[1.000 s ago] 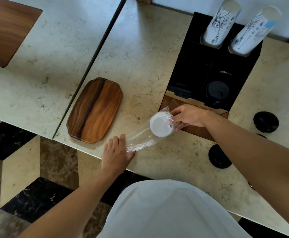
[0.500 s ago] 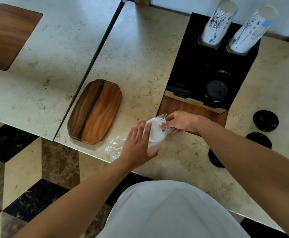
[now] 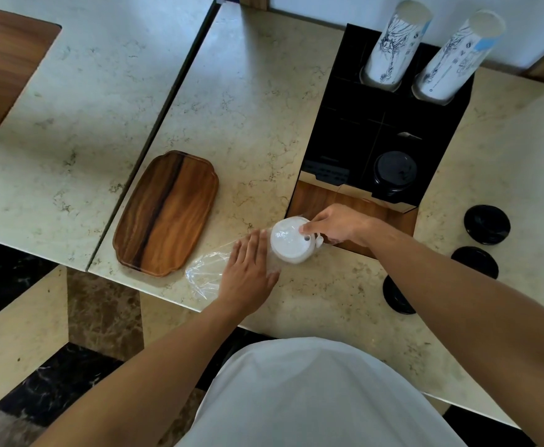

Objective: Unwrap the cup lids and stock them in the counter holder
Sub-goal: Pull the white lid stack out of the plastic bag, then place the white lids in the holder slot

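A stack of white cup lids (image 3: pixel 291 240) lies on the marble counter in a clear plastic sleeve (image 3: pixel 204 275). My right hand (image 3: pixel 338 224) grips the stack at its far end, fingertips on the top lid. My left hand (image 3: pixel 248 275) lies flat on the sleeve just left of the stack, fingers spread, pressing the plastic down. The loose tail of the sleeve trails toward the counter's front edge. Behind my right hand stands the black counter holder (image 3: pixel 383 130), with a stack of black lids (image 3: pixel 394 171) in its front right compartment.
Two tall sleeves of paper cups (image 3: pixel 396 43) stand in the holder's back slots. A wooden tray (image 3: pixel 167 212) lies left of the sleeve. Several loose black lids (image 3: pixel 486 224) sit on the counter to the right. The counter's front edge runs just below my left hand.
My left hand moved from the sleeve's tail up to the stack and now lies flat on the plastic beside it. The sleeve has bunched up. My right hand stays on the stack.
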Demonstrator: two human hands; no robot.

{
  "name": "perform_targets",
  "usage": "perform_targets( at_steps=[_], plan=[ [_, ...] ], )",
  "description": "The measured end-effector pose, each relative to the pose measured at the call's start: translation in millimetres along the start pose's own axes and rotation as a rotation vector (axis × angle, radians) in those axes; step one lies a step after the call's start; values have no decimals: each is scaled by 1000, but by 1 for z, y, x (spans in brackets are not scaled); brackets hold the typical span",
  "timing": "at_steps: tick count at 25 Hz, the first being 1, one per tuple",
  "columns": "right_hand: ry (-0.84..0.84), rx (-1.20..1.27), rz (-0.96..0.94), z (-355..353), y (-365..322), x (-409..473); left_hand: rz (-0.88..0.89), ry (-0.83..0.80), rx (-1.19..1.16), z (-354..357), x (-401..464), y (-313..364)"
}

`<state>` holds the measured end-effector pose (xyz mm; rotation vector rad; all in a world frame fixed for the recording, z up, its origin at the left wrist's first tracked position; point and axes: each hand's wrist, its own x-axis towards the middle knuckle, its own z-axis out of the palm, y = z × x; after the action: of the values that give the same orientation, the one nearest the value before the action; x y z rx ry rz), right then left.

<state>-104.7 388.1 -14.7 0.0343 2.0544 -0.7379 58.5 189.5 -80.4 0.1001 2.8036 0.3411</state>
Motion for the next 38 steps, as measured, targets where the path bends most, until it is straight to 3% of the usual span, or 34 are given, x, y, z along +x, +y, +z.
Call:
perform_targets(
  at_steps=[11, 16, 19, 26, 28, 32, 38],
  plan=[
    [117, 224, 25, -6, 18, -7, -29, -58, 88, 11, -4, -13],
    [224, 613, 62, -21, 43, -17, -59, -41, 77, 12, -4, -7],
    [197, 842, 30, -16, 51, -22, -141, -26, 30, 12, 1, 5],
    [112, 1029, -64, -1, 40, -23, -296, -60, -72, -3, 31, 24],
    [163, 1039, -124, -7, 32, -21, -313, -48, -84, -9, 39, 25],
    [425, 939, -139, -31, 12, -11, -308, -43, -100, -18, 57, 17],
    [668, 682, -6, -53, -12, 9, -277, 1, -7, -26, 81, 11]
  ],
)
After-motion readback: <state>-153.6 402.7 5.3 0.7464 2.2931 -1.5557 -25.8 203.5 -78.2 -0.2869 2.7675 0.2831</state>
